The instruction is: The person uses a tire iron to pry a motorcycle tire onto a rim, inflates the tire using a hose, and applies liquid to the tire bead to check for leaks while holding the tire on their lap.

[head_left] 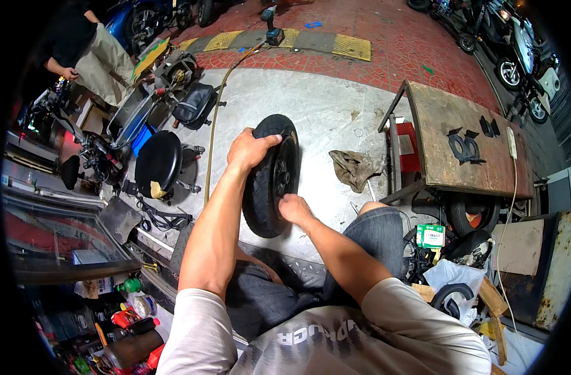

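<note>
A small black scooter wheel (pixel 258 197) with its tyre on stands upright on the pale floor in front of me. My left hand (pixel 252 149) grips the top of the tyre, the thumb lying across its right sidewall. Low on the wheel's right side, my right hand (pixel 296 210) is closed, its fingertips against the rim or sidewall. Whatever those fingers may pinch is hidden. Between my two hands the dark hub (pixel 283 175) shows.
A wooden table (pixel 423 137) with black parts stands on the right, a crumpled cloth (pixel 350 170) beside it. To the left are a round black stool (pixel 157 164), a hose (pixel 218 112) and a partly stripped scooter (pixel 120 128). A person (pixel 88 50) stands at far left.
</note>
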Demonstrator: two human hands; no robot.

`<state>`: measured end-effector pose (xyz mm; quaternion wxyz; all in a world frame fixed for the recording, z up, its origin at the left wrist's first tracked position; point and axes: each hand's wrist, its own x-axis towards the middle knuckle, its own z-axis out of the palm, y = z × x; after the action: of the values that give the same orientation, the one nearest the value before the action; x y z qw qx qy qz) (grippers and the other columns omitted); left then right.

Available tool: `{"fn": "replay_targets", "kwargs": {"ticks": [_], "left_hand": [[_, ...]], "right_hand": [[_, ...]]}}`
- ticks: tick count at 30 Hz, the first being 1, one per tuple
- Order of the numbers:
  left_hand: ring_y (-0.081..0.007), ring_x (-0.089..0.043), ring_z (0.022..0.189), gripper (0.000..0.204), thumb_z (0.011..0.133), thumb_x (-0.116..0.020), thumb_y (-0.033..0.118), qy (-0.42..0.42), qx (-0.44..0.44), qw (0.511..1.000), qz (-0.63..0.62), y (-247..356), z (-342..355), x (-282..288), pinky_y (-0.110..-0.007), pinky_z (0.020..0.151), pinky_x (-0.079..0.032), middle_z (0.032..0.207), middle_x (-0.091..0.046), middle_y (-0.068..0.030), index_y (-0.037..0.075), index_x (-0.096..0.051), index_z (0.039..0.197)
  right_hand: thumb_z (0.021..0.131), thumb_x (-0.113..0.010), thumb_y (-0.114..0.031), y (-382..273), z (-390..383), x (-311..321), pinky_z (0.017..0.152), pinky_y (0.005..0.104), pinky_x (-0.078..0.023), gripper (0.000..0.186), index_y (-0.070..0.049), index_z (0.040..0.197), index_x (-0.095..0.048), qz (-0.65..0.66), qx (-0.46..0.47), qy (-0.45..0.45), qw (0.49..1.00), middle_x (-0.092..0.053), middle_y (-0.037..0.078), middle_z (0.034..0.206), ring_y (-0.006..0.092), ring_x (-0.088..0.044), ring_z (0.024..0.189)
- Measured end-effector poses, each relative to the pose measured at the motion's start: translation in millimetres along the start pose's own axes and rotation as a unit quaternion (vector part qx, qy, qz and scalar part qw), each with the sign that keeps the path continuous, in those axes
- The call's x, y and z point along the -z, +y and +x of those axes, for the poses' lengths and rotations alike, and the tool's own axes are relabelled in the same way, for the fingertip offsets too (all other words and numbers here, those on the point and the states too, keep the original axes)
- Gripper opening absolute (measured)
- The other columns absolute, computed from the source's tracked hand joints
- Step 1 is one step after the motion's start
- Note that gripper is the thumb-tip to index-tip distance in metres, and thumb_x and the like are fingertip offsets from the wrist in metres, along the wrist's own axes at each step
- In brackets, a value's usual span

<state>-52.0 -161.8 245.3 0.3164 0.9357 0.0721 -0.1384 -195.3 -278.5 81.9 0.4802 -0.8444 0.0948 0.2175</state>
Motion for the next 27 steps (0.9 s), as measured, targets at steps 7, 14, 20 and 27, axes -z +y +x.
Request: {"fn": "replay_targets", "kwargs": {"ticks": [7, 14, 20, 27], "left_hand": [[-0.0407, -0.071, 0.120, 0.093, 0.072, -0.084, 0.061, 0.004, -0.010, 1.000, -0.019, -9, 0, -5, -0.045, 0.103, -0.053, 0.126, -0.072, -0.0309, -0.007, -0.066, 0.133], [-0.0396, -0.072, 0.116, 0.096, 0.071, -0.086, 0.057, 0.009, -0.042, 0.998, -0.054, -3, 25, -15, -0.044, 0.102, -0.055, 0.126, -0.071, -0.0328, -0.015, -0.064, 0.131], [-0.0343, -0.074, 0.108, 0.092, 0.075, -0.088, 0.048, -0.024, -0.015, 0.994, -0.103, -14, 19, -4, -0.040, 0.096, -0.056, 0.122, -0.072, -0.0300, -0.018, -0.061, 0.133], [-0.0323, -0.074, 0.103, 0.090, 0.078, -0.088, 0.044, -0.016, -0.015, 0.996, -0.092, -23, 23, -2, -0.039, 0.092, -0.058, 0.118, -0.072, -0.0291, -0.020, -0.058, 0.133]], "right_hand": [[0.091, -0.057, -0.029, 10, 13, -23, 0.100, 0.0502, -0.054, 0.040, 0.006, 0.100, -0.076, 0.028, 0.001, 0.060, 0.998, -0.073, 0.032, 0.112, 0.0484, -0.069, 0.111], [0.090, -0.058, -0.024, 59, 59, -36, 0.053, 0.0420, -0.052, 0.031, 0.002, 0.078, -0.068, 0.085, 0.061, 0.020, 0.994, -0.069, 0.017, 0.069, 0.0289, -0.066, 0.056], [0.094, -0.056, -0.023, 15, 26, -18, 0.043, 0.0385, -0.043, 0.031, -0.002, 0.074, -0.065, 0.270, -0.073, -0.068, 0.958, -0.062, 0.009, 0.061, 0.0211, -0.055, 0.046], [0.094, -0.056, -0.024, -5, 19, -15, 0.042, 0.0385, -0.042, 0.033, -0.002, 0.070, -0.065, 0.191, -0.138, -0.088, 0.968, -0.062, 0.009, 0.060, 0.0217, -0.056, 0.047]]}}
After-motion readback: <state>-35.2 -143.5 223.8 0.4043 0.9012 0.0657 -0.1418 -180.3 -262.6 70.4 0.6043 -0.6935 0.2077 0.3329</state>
